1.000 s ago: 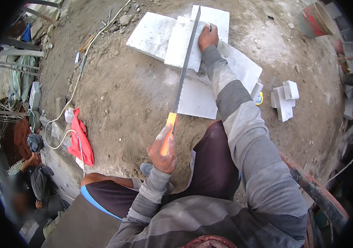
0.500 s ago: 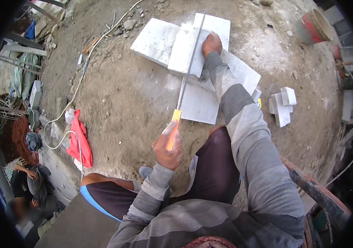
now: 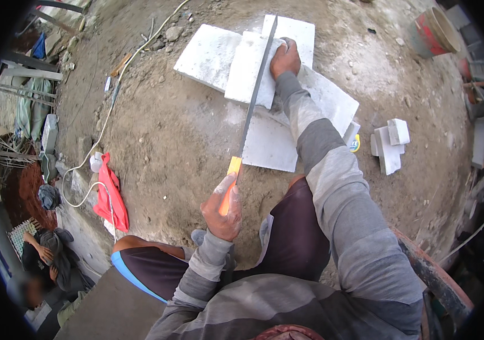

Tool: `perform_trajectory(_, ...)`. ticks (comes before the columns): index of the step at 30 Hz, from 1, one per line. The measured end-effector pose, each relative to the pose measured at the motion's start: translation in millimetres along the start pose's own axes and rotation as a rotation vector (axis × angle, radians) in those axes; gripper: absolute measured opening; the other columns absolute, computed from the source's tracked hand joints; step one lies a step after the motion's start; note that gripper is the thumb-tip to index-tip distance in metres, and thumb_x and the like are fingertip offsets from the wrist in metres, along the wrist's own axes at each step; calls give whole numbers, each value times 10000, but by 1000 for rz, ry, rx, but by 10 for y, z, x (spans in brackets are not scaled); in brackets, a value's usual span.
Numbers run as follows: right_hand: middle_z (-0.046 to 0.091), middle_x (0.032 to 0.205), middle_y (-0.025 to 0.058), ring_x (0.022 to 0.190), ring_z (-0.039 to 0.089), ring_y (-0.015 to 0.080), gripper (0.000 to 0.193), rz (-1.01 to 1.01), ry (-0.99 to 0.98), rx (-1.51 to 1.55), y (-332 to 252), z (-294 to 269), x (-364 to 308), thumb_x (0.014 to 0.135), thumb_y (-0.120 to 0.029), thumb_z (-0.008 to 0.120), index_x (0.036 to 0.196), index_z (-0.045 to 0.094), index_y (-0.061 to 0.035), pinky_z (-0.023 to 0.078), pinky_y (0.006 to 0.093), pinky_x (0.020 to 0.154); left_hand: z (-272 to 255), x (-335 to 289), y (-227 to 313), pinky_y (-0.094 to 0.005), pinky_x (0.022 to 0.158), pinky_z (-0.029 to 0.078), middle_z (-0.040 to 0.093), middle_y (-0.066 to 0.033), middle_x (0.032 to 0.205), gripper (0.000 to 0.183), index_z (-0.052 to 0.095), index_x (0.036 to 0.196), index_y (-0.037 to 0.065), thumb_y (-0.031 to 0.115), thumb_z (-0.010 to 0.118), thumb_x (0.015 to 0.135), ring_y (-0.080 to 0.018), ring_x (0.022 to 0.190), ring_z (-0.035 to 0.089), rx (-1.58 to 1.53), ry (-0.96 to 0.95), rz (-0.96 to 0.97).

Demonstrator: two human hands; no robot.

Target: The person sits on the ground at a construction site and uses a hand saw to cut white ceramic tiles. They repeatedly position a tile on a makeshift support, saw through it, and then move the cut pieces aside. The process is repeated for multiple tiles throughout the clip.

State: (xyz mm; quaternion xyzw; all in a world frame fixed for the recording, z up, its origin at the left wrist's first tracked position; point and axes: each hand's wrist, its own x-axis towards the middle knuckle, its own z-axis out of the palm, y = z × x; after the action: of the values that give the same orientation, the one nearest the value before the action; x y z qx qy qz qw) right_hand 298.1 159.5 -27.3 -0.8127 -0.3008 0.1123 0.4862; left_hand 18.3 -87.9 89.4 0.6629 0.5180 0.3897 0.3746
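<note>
My left hand (image 3: 222, 212) is wrapped round the orange handle of a hand saw (image 3: 258, 88). The long blade runs away from me across the top of a white lightweight block (image 3: 246, 68). My right hand (image 3: 285, 58) grips that block's right side near its far end, close to the blade, with the fingertips partly hidden. Under and around it lie more white blocks: one at the left (image 3: 207, 56), one at the far side (image 3: 299, 35), one at the right (image 3: 332, 99) and one nearer me (image 3: 270, 144).
Small white offcuts (image 3: 390, 146) lie on the dirt at the right, with a dirty bucket (image 3: 431, 35) beyond. A red cloth (image 3: 110, 195) and a pale cable (image 3: 106, 122) lie to the left. Another person (image 3: 49, 255) sits at the lower left. A yellow roundish item (image 3: 355, 143) rests beside the blocks.
My left hand has drawn the saw handle slightly toward me and to the left, and the blade has slid with it. My right hand still grips the block.
</note>
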Motion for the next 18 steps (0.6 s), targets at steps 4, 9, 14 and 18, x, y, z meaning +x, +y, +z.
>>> perform_trajectory(4,675,1142,223,1083,641,388,284,-18,14,-2,64,3,25,976,-185,539,1220,632,-72,494,456,944,103,281,159,-350,908,536,725,-220,1116,275,659,1228,-65,36,608,978,-275,1048,710,6,-67,-60)
perform_trajectory(9,673,1161,222,1095,638,380,298,15,20,-44,-7,-13,-30,983,-191,530,1238,631,-72,494,454,946,-26,-64,37,-350,817,566,732,-226,1091,297,664,1219,-55,-3,645,928,-300,960,746,47,-33,16)
perform_trajectory(14,669,1167,195,1109,626,371,286,72,-6,9,-29,-21,-18,992,-205,527,1236,627,-96,490,458,946,76,499,131,-368,901,541,702,-242,1180,325,647,1256,-58,122,615,988,-319,1074,707,-2,-84,-62)
perform_trajectory(18,653,1154,187,1113,604,373,257,66,13,7,-82,-16,-10,985,-200,529,1213,602,-107,481,464,954,134,442,-44,-354,900,522,647,-185,1295,479,522,1405,-53,219,597,1018,-244,1035,680,129,-87,126)
